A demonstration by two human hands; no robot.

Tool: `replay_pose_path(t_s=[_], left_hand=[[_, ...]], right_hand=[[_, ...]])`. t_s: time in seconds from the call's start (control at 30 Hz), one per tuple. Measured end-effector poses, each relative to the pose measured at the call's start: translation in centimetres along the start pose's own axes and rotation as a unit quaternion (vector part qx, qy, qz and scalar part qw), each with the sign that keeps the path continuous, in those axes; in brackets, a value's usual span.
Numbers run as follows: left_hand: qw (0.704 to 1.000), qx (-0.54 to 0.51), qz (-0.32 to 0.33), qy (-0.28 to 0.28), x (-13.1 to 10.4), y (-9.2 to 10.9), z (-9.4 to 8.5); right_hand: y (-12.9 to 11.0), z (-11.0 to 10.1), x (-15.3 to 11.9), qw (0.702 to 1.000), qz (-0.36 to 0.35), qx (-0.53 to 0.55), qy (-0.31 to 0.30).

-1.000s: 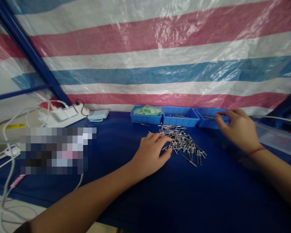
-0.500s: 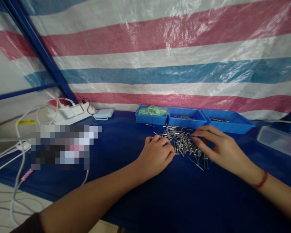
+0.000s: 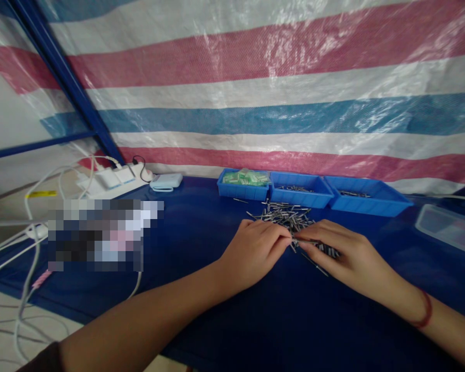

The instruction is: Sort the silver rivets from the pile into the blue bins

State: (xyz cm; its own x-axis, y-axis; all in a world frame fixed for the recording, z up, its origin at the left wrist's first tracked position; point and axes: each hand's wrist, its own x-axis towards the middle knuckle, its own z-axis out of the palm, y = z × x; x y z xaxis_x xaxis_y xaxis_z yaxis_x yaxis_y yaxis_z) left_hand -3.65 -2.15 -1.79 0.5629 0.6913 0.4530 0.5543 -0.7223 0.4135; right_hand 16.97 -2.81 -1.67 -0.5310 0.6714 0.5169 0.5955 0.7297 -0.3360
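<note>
A loose pile of silvery blind rivets (image 3: pixel 282 213) lies on the blue table (image 3: pixel 279 315). My left hand (image 3: pixel 256 250) rests at the pile's near left side, thumb and forefinger pinched on one end of a single rivet (image 3: pixel 294 240). Facing it, my right hand (image 3: pixel 344 250) pinches the same rivet between thumb and fingertips. The two hands almost meet there, just over the front of the pile. Part of the pile is hidden behind my fingers.
Behind the pile stand three blue bins: one with green-and-white packets (image 3: pixel 244 178), a middle bin (image 3: pixel 302 199) and a right bin (image 3: pixel 372 205) with some rivets. A clear plastic lid or tray (image 3: pixel 449 230) lies right. Left are a power strip (image 3: pixel 112 181), cables and a light-blue box (image 3: pixel 166 181).
My hands have come together over the front of the pile. The right hand moved down and closed its fingertips; the left shifted slightly right. Both now pinch one rivet.
</note>
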Motion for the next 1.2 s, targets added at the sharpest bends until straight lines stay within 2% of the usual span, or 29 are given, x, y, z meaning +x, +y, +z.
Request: replay_pose_path(t_s=[0.23, 0.43, 0.67, 0.97, 1.2], left_hand=[[0.998, -0.058, -0.008, -0.011, 0.3, 0.0, -0.1], [0.994, -0.107, -0.009, -0.013, 0.3, 0.0, -0.1], [0.99, -0.131, 0.001, -0.048, 0.1, 0.1, -0.1], [0.99, -0.135, 0.004, -0.034, -0.1, 0.1, 0.2], [0.99, -0.132, 0.011, -0.046, -0.2, 0.1, 0.2]], right_hand=[[-0.4, 0.2, -0.2, 0.998, 0.015, 0.054, 0.021], [-0.8, 0.3, -0.3, 0.993, 0.051, 0.082, 0.072], [-1.0, 0.5, 0.0, 0.987, 0.073, 0.13, 0.055], [-1.3, 0.6, -0.1, 0.984, 0.097, 0.138, 0.063], [-1.5, 0.6, 0.1, 0.985, 0.081, 0.143, 0.056]])
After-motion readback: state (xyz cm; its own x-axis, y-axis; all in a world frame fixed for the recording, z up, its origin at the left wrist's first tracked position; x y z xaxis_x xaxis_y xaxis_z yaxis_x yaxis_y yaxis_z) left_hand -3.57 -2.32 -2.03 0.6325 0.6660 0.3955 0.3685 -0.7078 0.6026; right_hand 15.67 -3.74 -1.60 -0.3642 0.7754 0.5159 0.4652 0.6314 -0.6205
